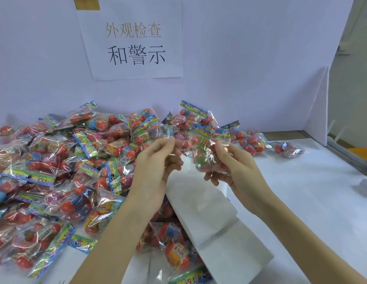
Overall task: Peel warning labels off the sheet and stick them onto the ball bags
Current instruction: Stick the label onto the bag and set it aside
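My right hand point(234, 169) grips a clear ball bag point(207, 152) with red balls and a colourful header, held up above the table. My left hand point(158, 160) is raised just left of it, fingertips pinched together near the bag's upper left corner; whether a label sits between them is too small to tell. White label sheets point(211, 218) lie on the table under and in front of my hands.
A large heap of ball bags point(55, 171) covers the left half of the table and runs along the back wall. A few bags point(281, 147) lie at the right. A paper sign point(135, 39) hangs on the wall. White table surface point(311, 191) at right.
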The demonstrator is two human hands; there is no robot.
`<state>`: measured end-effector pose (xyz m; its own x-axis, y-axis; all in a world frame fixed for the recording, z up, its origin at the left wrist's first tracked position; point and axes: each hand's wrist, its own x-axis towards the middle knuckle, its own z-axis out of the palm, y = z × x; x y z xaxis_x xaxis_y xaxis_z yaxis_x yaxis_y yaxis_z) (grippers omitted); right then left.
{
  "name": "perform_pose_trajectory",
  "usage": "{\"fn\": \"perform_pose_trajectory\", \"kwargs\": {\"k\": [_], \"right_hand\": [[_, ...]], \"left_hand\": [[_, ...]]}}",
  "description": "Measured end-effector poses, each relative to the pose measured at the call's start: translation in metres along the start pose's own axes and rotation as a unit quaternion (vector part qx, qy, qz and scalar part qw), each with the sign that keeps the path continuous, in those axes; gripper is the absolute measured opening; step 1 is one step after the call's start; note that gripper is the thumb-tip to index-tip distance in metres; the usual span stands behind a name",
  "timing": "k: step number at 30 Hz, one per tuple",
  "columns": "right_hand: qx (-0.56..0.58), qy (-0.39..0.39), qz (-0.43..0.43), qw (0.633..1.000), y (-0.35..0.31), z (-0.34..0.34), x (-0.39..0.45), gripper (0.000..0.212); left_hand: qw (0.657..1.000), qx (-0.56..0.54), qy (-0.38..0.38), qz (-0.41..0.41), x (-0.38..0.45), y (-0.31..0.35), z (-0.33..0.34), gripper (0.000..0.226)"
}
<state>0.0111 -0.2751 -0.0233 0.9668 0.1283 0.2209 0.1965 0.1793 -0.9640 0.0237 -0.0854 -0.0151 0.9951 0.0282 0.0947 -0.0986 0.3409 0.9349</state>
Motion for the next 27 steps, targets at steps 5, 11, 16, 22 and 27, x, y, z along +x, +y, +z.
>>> {"fn": "perform_pose_trajectory", "kwargs": {"k": [5, 11, 16, 22, 27], "right_hand": [[-0.064, -0.004, -0.027, 0.998, -0.005, -0.006, 0.001, 0.035], [-0.095, -0.023, -0.025, 0.995, -0.001, -0.001, -0.001, 0.043], [-0.092, -0.043, -0.031, 0.994, 0.001, -0.005, 0.001, 0.033], [-0.024, -0.034, -0.017, 0.999, 0.000, -0.007, 0.002, 0.041], [-0.076, 0.042, -0.087, 0.992, -0.001, -0.004, 0.002, 0.021]], "left_hand": [[0.997, 0.052, -0.019, 0.051, 0.010, 0.012, -0.013, 0.039], [0.984, 0.158, -0.059, 0.058, -0.001, 0.005, 0.000, 0.018], [0.997, 0.057, -0.031, 0.031, 0.001, 0.010, -0.005, 0.018], [0.989, -0.112, -0.028, -0.091, 0.003, 0.007, -0.006, 0.013], [0.978, 0.174, 0.074, 0.091, 0.001, -0.007, -0.001, 0.037]]}}
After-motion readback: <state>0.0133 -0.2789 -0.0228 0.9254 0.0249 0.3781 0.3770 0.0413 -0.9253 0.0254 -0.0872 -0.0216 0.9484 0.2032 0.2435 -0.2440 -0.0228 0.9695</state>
